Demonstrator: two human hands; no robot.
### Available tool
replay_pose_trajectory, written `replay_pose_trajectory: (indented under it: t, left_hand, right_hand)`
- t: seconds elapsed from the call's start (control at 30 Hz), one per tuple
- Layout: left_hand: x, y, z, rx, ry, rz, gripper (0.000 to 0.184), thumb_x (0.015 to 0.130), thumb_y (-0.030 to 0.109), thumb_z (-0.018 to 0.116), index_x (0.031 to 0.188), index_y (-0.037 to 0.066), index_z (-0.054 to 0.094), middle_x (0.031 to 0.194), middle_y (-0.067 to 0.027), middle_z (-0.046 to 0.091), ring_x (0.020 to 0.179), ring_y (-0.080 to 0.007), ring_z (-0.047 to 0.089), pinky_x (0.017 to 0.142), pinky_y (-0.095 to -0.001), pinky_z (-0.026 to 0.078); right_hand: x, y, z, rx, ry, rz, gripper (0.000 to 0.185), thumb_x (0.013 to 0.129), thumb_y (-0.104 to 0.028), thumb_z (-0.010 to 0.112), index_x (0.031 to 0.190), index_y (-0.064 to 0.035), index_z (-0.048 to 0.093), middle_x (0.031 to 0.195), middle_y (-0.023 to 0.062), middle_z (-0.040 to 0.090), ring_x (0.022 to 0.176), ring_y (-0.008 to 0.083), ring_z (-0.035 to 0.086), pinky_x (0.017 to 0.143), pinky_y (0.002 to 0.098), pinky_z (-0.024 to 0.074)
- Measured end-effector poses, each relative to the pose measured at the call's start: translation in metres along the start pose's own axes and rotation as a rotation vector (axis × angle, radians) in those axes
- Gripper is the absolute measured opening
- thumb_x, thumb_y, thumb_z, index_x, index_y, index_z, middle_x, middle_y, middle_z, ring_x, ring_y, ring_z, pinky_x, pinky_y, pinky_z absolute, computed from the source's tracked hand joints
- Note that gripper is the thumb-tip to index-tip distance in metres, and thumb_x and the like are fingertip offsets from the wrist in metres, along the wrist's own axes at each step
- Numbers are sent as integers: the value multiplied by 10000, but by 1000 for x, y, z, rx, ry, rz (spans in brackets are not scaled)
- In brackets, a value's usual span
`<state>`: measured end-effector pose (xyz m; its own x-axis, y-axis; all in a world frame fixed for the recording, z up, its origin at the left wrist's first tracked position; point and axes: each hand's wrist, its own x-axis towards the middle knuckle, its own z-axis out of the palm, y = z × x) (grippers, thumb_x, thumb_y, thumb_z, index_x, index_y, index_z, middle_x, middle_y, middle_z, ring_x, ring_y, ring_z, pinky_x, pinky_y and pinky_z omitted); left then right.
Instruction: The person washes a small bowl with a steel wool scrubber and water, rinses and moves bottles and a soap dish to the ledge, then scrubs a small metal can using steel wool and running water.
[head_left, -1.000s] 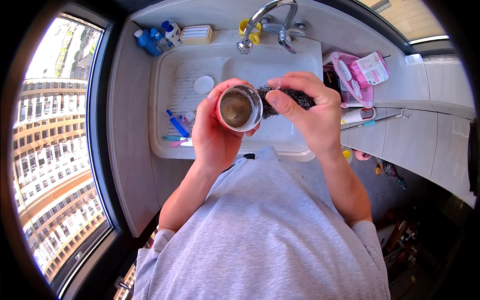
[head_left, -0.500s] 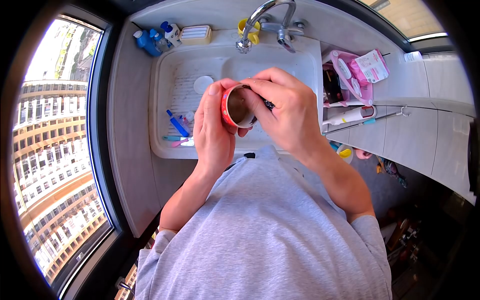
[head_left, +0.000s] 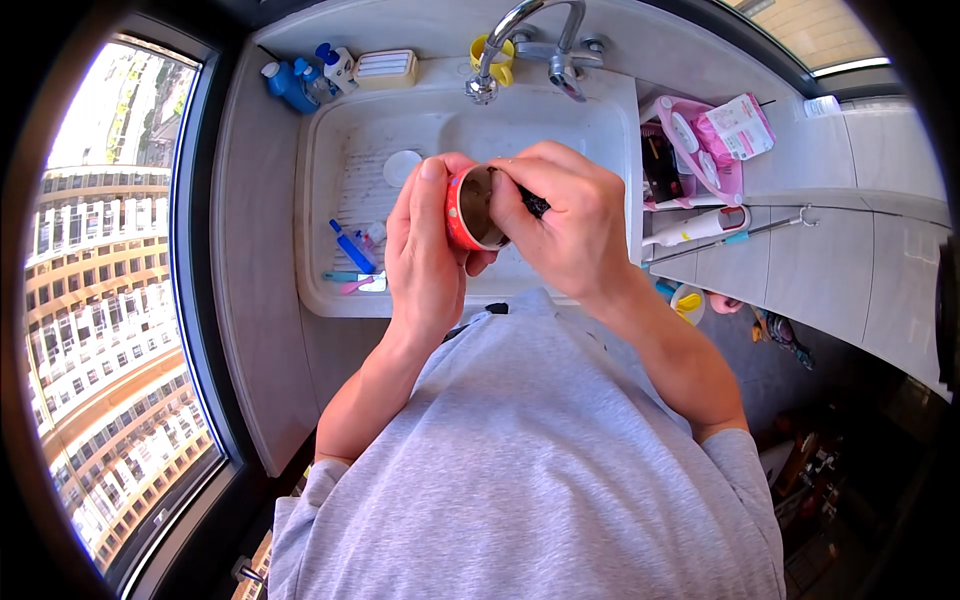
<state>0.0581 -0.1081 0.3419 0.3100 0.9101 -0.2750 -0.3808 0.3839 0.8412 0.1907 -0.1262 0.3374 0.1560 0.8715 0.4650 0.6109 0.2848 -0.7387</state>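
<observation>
At the centre of the frame, the red cup is clasped round its wall by the left hand; a dark scourer, partly hidden, is pinched by the right hand. The cup is judged light, stiff, perhaps slippery, best held low outside.

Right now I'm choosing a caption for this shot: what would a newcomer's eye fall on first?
Probably the red patterned cup, tilted in the left hand over the white sink, with the right hand at its mouth. Next, the chrome faucet arching at the sink's far side, a yellow mug by its spout. Then the bright window on the left, showing buildings outside.
</observation>
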Motion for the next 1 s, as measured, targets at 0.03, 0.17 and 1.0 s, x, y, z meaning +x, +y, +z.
replay_pose_trajectory:
  t: [0.03,0.17,1.0]
  left_hand:
    - [0,-1,-1,-8,2,-5,355,999,366,356,996,72,556,783,-12,571,589,-54,513,433,-183,374]
    - [0,0,-1,5,7,-8,352,995,370,364,993,75,558,778,-9,569,593,-55,515,435,-184,376]
    - [44,-25,-28,-128,146,-185,266,913,347,537,864,90,587,684,14,555,510,-64,480,402,-193,333]
  right_hand:
    - [0,1,0,8,-2,-10,82,775,-107,646,797,-44,693,715,76,631,569,229,607,500,325,464]
    - [0,0,0,52,2,-12,92,781,-106,642,807,-35,696,713,87,632,571,235,607,505,321,464]
    - [-16,34,28,-77,-82,-372,304,701,-104,749,973,-44,628,989,85,605,952,259,548,825,368,456]
